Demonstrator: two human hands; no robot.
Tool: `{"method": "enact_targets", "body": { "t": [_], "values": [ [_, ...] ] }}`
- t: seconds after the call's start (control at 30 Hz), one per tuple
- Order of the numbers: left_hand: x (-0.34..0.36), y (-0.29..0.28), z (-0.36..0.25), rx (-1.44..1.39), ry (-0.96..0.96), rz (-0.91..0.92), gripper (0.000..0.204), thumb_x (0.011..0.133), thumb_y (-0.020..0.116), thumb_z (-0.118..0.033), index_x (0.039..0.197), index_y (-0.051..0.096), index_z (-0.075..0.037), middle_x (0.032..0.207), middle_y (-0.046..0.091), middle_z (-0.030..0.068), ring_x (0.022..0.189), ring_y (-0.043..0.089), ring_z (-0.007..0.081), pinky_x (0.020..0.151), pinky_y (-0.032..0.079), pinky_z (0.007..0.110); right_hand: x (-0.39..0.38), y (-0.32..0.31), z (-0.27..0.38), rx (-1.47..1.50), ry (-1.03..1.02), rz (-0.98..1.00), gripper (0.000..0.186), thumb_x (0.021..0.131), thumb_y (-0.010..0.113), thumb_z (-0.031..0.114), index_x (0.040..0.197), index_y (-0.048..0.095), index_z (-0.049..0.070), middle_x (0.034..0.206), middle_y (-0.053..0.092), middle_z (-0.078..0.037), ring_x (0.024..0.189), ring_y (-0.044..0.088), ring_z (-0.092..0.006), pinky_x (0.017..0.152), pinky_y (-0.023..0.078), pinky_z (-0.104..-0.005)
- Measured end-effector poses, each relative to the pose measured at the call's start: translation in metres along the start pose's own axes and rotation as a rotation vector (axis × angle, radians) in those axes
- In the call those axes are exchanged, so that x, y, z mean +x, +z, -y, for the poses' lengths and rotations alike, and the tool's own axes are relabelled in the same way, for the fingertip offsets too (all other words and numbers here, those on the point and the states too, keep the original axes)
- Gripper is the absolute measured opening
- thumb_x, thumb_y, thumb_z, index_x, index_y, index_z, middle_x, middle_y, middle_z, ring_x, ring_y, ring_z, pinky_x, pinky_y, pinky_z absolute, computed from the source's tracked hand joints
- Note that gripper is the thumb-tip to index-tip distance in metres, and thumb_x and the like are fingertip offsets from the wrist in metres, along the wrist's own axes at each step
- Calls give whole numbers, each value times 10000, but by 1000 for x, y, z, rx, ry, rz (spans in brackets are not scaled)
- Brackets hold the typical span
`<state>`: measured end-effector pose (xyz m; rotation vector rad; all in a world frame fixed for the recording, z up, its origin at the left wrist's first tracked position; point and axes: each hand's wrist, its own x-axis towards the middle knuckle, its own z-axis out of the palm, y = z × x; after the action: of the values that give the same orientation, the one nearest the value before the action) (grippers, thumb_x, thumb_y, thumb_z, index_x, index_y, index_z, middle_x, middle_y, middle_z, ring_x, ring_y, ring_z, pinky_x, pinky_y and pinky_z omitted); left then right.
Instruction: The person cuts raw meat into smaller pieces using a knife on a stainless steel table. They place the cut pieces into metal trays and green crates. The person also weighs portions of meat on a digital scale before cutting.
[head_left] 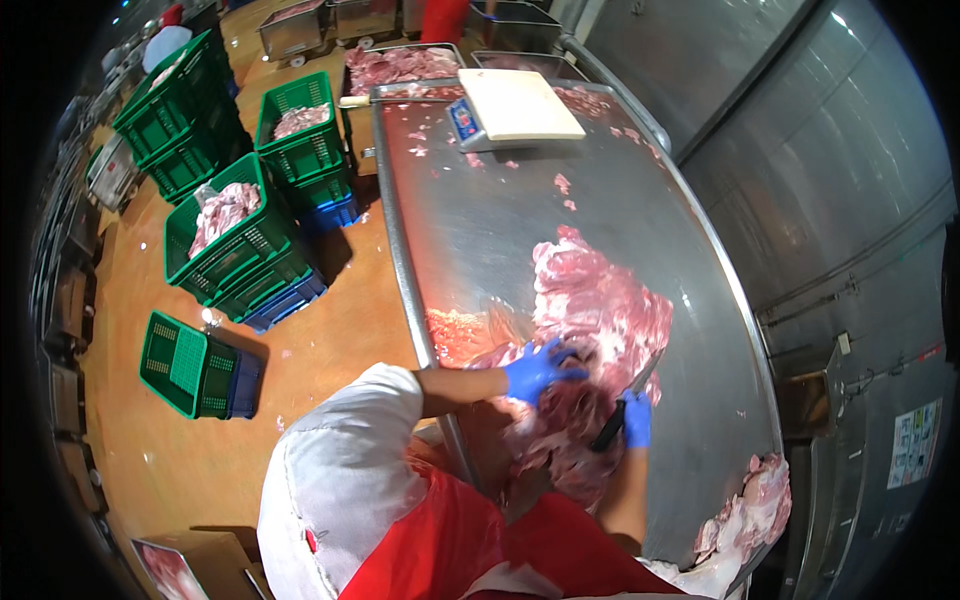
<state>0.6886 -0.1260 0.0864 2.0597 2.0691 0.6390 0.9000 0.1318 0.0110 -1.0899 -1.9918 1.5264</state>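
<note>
My left hand (538, 371), in a blue glove, lies on a large slab of raw meat (600, 300), its fingers apart and pressing on the surface. To its right, my right hand (637, 419), gloved in blue too, is closed around a black-handled knife (606, 430). The blade points away from me, along the right side of the meat. Darker red folds of meat lie between my hands and run down toward my red apron (430, 540). Beside my left hand, crumpled clear plastic and orange-red scraps (458, 335) lie near the table's left edge.
The steel table (480, 220) has a raised rim. A scale (520, 105) with a white board stands at its far end. More meat (750, 510) lies at the near right corner. Green crates (230, 235), some holding meat, stand left on the orange floor. A metal wall runs along the right.
</note>
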Motion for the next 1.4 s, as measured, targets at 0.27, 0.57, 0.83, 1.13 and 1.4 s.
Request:
{"method": "enact_targets", "body": {
  "t": [0.27,0.57,0.83,1.13,1.4],
  "values": [
    [117,-54,110,-1,-363,13,1190,543,925,-376,1513,241,-452,1590,243,87,1445,162,501,1066,265,732,-2,-9,104,-344,-181,-554,317,950,579,248,1050,612,-50,957,645,-146,838,572,-166,738,485,-348],
    [245,67,-95,298,-152,-266,483,941,485,-192,1423,464,-213,1491,424,145,1318,425,441,1063,301,668,-397,-259,-120,282,187,-937,377,983,575,264,1220,602,-27,1120,641,-128,992,609,-209,864,502,-345],
    [290,179,-324,-5,612,73,458,842,603,-199,1291,607,-109,1258,600,218,1175,562,390,1046,434,457,-594,-415,-143,446,79,-1531,284,1012,544,321,926,538,51,703,573,-51,540,552,-142,489,469,-296],
    [373,275,-609,-210,804,487,726,861,625,-438,1445,434,-50,1472,438,222,1368,420,352,1143,334,433,-627,-548,-176,382,314,-1124,291,990,584,323,1009,667,45,895,612,9,823,531,-95,790,448,-257],
    [451,345,-694,-104,733,710,908,844,533,-697,1519,350,-118,1580,317,140,1450,313,311,1186,260,427,-577,-536,-189,320,373,-956,272,979,621,316,927,675,55,788,601,36,732,491,-72,715,431,-243]
  ]
}}
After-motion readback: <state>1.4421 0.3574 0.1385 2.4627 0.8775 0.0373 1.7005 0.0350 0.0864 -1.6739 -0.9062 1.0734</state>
